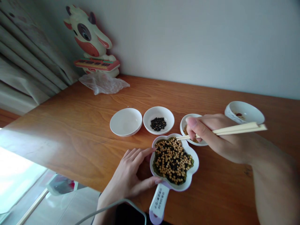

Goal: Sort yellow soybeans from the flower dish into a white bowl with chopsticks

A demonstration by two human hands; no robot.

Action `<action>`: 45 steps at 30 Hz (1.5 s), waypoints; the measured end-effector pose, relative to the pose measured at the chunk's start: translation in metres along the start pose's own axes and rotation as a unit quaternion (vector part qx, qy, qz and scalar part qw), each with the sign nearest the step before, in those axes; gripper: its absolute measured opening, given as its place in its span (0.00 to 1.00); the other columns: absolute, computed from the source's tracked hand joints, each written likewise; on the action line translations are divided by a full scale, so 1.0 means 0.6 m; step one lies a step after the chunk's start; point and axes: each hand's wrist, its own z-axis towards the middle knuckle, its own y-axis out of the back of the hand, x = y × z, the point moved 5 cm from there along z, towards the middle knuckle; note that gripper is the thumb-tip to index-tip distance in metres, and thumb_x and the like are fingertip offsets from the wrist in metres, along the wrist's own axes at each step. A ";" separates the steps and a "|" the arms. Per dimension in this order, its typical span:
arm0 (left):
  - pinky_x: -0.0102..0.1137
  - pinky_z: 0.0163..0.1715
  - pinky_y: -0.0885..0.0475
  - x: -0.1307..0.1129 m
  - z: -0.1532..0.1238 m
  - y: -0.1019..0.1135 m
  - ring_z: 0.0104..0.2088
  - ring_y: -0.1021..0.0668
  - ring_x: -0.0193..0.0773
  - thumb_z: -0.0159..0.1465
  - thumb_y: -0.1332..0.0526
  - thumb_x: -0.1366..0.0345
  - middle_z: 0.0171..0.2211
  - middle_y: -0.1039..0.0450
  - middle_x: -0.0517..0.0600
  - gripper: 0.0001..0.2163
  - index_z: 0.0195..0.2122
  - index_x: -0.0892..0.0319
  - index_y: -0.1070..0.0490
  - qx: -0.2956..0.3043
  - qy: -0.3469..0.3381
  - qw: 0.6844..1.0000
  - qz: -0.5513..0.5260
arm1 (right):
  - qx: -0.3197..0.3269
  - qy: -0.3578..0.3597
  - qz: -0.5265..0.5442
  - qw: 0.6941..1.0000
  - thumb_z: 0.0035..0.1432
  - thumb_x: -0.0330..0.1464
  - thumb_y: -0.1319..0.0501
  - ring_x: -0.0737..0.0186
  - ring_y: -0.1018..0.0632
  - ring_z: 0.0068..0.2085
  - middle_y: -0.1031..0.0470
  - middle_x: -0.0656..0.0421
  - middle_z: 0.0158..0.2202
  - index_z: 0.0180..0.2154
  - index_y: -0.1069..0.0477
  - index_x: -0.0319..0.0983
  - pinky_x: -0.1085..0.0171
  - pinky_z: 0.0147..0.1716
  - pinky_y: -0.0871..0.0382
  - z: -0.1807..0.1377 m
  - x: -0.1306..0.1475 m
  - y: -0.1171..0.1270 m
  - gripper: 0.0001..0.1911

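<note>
Two chopsticks [239, 128] clamped in right hand [219, 143], centre right; tips at scalloped dish [195, 162], lower centre. Left hand [127, 175] touches rim, digits apart.

Here's the brown worktop [79, 131], flower-shaped dish [193, 153] at clock centre: left bowl [126, 121] at ten, middle bowl [159, 112] nearing twelve, right bowl [183, 122] at one, fourth bowl [253, 114] at two; way out at eleven, plastic bag [104, 83], cow toy [93, 50]!

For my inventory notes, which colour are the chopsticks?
The chopsticks are pale cream, as the head view shows.
</note>
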 end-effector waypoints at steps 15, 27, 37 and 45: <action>0.42 0.51 0.29 -0.002 0.000 0.000 0.48 0.23 0.48 0.62 0.29 0.42 0.50 0.24 0.52 0.36 0.66 0.48 0.38 -0.002 0.004 1.000 -0.004 | 0.012 -0.012 0.006 1.000 0.76 0.50 0.55 0.62 0.29 0.30 0.28 0.61 0.27 0.30 0.32 0.41 0.59 0.33 0.43 0.001 -0.001 -0.006 0.28; 0.42 0.51 0.28 -0.003 0.001 0.003 0.48 0.21 0.48 0.62 0.30 0.41 0.51 0.23 0.52 0.35 0.66 0.48 0.36 -0.015 0.004 1.000 -0.005 | 0.042 0.015 0.027 0.999 0.76 0.52 0.63 0.61 0.31 0.30 0.28 0.59 0.29 0.31 0.34 0.41 0.58 0.32 0.43 0.003 -0.009 -0.017 0.32; 0.42 0.51 0.28 -0.005 0.001 0.003 0.48 0.22 0.48 0.62 0.29 0.42 0.51 0.23 0.52 0.35 0.66 0.48 0.36 -0.009 0.005 1.000 -0.007 | 0.032 0.016 0.022 0.999 0.76 0.52 0.61 0.62 0.31 0.29 0.28 0.58 0.29 0.30 0.34 0.41 0.59 0.32 0.43 0.011 -0.008 -0.018 0.32; 0.43 0.52 0.28 -0.003 0.001 0.002 0.48 0.22 0.49 0.62 0.30 0.41 0.52 0.23 0.53 0.36 0.66 0.48 0.37 -0.008 0.005 1.000 -0.008 | 0.027 0.031 0.052 0.998 0.76 0.51 0.59 0.62 0.29 0.29 0.27 0.59 0.29 0.31 0.33 0.41 0.59 0.32 0.40 0.011 -0.009 -0.017 0.30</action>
